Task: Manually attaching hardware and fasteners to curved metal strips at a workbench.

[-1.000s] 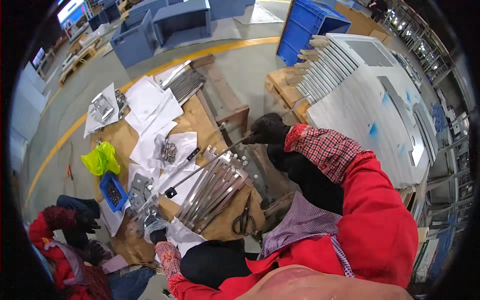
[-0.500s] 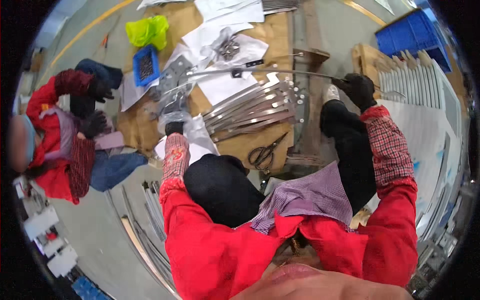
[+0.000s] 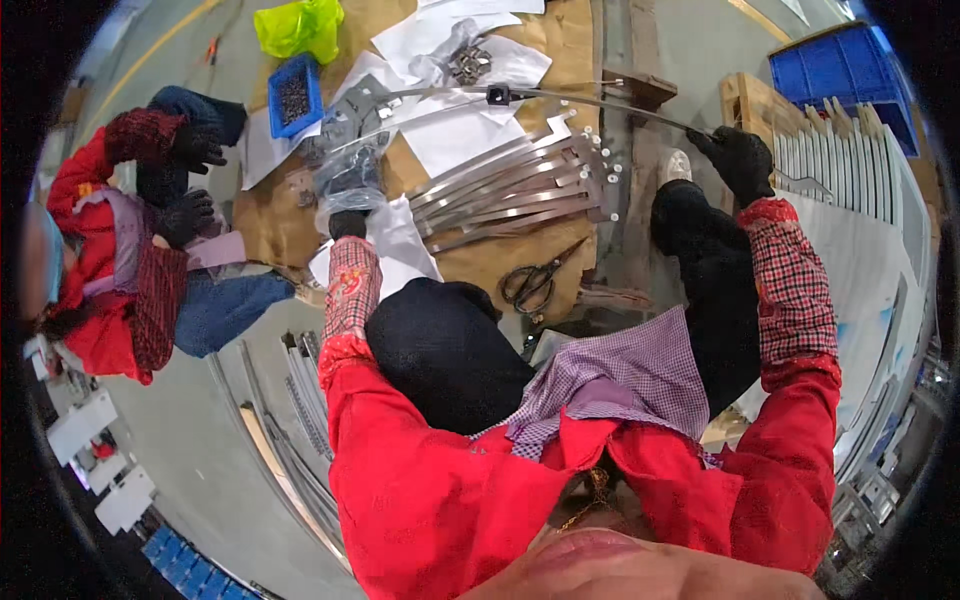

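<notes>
My right hand, in a black glove, is closed on the right end of a long thin metal strip. The strip bows across the work area toward the left. A small black block is at its middle; whether it is fixed to the strip I cannot tell. My left hand, also gloved in black, reaches to a clear plastic bag with dark contents, and its fingers are hidden there. Several flat metal strips lie fanned out between my hands. Black-handled scissors rest nearer to me.
A blue tray of small dark parts and a yellow-green bag stand far left. A co-worker sits at the left. Pale upright panels and a blue crate are at the right. White paper covers part of the brown sheet.
The held strip has moved a little farther from me across the papers. One black block now shows where two showed before. The whole view has shifted slightly.
</notes>
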A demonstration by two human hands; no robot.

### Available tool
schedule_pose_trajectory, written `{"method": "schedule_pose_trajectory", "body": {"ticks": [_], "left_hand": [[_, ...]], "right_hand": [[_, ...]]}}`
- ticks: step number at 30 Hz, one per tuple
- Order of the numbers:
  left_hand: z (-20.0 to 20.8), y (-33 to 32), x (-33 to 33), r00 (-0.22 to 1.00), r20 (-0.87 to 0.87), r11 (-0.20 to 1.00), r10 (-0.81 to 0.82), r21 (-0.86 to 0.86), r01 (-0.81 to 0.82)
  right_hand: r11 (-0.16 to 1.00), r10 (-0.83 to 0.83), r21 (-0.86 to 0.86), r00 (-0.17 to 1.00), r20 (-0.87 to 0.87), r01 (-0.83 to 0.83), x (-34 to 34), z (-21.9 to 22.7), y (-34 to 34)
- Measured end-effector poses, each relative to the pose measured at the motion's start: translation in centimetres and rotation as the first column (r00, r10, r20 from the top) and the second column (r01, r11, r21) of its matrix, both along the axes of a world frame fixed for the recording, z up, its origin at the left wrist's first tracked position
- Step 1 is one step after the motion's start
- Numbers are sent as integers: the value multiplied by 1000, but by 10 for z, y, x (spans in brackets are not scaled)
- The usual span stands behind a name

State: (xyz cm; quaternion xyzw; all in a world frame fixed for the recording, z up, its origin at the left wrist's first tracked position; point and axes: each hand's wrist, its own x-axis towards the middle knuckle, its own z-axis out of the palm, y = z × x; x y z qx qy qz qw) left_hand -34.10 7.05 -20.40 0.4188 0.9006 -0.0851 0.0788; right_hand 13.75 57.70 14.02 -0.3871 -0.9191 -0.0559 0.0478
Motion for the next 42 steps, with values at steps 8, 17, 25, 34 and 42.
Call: {"method": "schedule_pose_trajectory", "body": {"ticks": [8, 17, 25, 34, 42], "left_hand": [[61, -8, 35, 1000, -11, 1000, -13, 18, 13], [166, -29, 110, 994, -110, 701, -2, 708, 80], [306, 5, 118, 337, 833, -30, -439, 362, -932], [357, 14, 83, 372, 605, -77, -704, 456, -886], [380, 55, 86, 222, 610, 14, -761, 357, -934]], "right_hand": [[998, 21, -64, 997, -69, -25, 5, -2, 3], [946, 205, 259, 979, -14, -194, 2, 2, 0], [955, 278, 137, 953, -120, -261, 0, 23, -21], [920, 387, 155, 895, -223, -359, -6, 26, -27], [851, 499, 305, 839, -217, -427, -5, 25, -20]]}}
